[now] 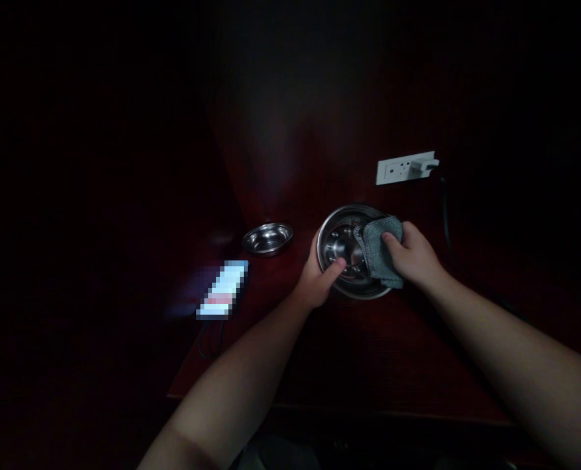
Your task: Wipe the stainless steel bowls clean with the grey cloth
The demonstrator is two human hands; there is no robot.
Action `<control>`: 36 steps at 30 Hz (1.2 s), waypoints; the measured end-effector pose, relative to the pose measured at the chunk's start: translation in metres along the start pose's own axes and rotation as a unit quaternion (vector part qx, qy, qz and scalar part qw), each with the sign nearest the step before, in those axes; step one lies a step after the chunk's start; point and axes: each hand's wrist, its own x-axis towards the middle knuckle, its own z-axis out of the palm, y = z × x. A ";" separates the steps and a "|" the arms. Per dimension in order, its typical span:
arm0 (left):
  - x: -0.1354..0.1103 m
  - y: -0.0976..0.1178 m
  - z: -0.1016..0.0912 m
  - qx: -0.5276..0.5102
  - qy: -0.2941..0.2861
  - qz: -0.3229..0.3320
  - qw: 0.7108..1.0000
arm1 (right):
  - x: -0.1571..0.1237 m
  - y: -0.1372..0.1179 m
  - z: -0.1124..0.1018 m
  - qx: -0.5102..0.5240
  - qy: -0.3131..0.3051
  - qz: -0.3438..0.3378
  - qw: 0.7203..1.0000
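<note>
A shiny metal bowl (342, 245) is tilted with its inside facing me. My left hand (318, 277) grips its left rim, thumb inside the bowl and fingers hidden behind the wall. In my right hand (410, 254) is a folded grey-green cloth (382, 245), pinched with the thumb on top. The cloth lies over the right side of the bowl and its rim. Whether the right fingers touch the bowl's outside cannot be seen.
A smaller metal dish (268, 239) sits on the dark red table (359, 365), left of the bowl. Nearer me is a lit, blurred-out screen (224, 290) with a cable. A wall socket (393, 170) holds a white plug (425, 164); a dark cable (446, 215) hangs nearby.
</note>
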 end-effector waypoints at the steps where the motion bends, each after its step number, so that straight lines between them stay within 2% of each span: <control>1: 0.000 0.000 0.000 0.001 0.002 0.000 1.000 | 0.000 0.001 0.000 0.001 -0.001 0.000 1.000; 31: -0.002 -0.001 0.000 0.009 0.028 -0.019 0.999 | -0.001 -0.001 -0.001 0.014 -0.008 -0.016 1.000; 36: -0.001 -0.001 0.000 0.004 0.036 -0.039 0.999 | -0.001 0.000 0.000 0.008 -0.012 -0.022 1.000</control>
